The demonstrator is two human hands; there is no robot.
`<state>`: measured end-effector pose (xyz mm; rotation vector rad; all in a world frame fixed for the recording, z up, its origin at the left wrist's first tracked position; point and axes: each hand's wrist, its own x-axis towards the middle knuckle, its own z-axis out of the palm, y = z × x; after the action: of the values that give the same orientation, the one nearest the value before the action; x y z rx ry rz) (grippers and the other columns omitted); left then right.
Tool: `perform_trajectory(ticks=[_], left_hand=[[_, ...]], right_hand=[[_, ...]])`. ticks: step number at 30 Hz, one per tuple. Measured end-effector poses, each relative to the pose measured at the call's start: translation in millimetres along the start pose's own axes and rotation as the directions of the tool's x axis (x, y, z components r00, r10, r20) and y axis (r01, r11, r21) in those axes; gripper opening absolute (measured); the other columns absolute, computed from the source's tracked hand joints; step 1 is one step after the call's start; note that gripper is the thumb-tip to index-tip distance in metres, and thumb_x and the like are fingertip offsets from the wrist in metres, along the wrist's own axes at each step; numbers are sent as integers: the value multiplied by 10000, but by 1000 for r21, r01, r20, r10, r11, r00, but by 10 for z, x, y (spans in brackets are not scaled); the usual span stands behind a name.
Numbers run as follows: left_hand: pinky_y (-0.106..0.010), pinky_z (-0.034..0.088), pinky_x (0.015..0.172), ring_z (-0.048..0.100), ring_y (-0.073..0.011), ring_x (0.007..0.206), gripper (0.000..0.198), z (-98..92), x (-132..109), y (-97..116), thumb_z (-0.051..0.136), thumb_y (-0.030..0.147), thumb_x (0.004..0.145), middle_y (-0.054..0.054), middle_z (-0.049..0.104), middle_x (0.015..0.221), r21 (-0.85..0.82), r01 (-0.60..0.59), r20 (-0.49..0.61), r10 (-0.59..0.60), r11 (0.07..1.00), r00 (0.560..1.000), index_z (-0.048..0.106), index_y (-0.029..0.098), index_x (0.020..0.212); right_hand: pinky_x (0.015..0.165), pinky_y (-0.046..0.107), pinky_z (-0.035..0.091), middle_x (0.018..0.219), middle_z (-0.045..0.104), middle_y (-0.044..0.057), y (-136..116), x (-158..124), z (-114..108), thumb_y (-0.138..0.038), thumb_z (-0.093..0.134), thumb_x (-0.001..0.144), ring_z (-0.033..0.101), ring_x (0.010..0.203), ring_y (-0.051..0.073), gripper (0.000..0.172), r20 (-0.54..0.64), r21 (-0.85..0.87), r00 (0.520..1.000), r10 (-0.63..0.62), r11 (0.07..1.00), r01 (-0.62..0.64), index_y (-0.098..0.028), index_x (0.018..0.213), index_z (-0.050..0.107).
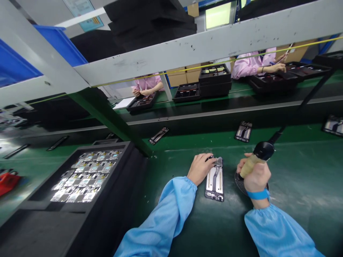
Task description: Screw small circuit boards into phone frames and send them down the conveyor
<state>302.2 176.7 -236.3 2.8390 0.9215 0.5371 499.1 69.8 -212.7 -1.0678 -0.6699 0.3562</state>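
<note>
Your left hand point(199, 168) rests on the top end of a phone frame point(214, 179) lying flat on the green mat point(294, 171), fingers pressing its upper edge. Your right hand point(255, 175) is closed around an electric screwdriver point(257, 156), tip hidden behind your hand. Keep the frame pinned and the driver upright. The frame's long axis runs away from you, its top end pointing toward the conveyor point(214, 107).
</note>
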Motion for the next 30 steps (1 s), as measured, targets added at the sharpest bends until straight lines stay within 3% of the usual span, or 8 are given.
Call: perform_trajectory(ticks=[7,18,25,30], left_hand=[[-449,515,1100,641,-255,1341,262,41,-91,-34,683,282,1131,-64,727,1495,-115,-15,35,20,993,999,761,299,1380],[-474,524,1105,638,-272,1352,264,48,-52,19,679,289,1131,-70,732,1478,-114,61,54,-55,992,997,788,322,1368],[-542,496,1233,542,-311,1570,329,61,-95,49,742,380,1098,-95,590,1689,-140,60,64,-51,988,997,765,299,1416],[-511,530,1225,645,-293,1460,293,93,-199,149,744,341,1091,-93,696,1563,-147,22,22,-20,989,1000,792,266,1370]], right_hand=[[388,293,452,627,641,6,-11,-1,0,-910,606,919,577,426,182,753,-2,8,1000,9,1000,-9,-177,1075,676],[383,291,453,628,642,5,10,-7,-13,-900,600,936,582,427,182,738,15,11,1000,-2,1000,2,-181,1081,680],[384,293,456,628,639,4,23,1,-15,-899,580,946,581,424,180,743,22,-2,1000,-12,1000,12,-175,1080,681],[395,289,454,629,638,9,18,-2,-20,-898,574,947,586,432,180,749,11,-36,1000,-11,999,11,-168,1073,682]])
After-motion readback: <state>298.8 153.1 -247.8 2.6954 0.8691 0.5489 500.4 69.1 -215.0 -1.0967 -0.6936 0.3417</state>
